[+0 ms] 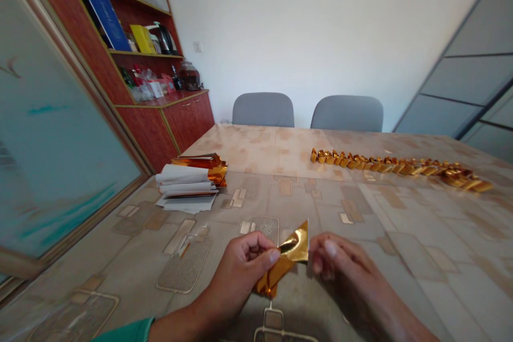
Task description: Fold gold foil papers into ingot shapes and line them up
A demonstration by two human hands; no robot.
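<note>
Along the far side of the room, a red-brown wooden cabinet (160, 123) stands against a white wall, its shelves loaded with binders, bottles and containers. Two grey chairs (263, 109) are positioned beyond the far edge of the table.

Work surface: a table with a patterned beige cover (320, 214) occupies most of the view. A row of folded gold foil pieces (396, 168) extends across its far right area, well apart from both hands. A stack of white paper and gold foil sheets (190, 184) lies toward the left side of the table.

Hand position: the gold foil strip (286, 264) is held above the near part of the table, between both hands, with its creased upper end angled upward. The left hand (240, 272), with a green sleeve (128, 330) at the forearm, is clamped on the strip between thumb and fingers. The right hand (344, 272) is just beside the strip's right edge; whether it grips the strip cannot be determined
</note>
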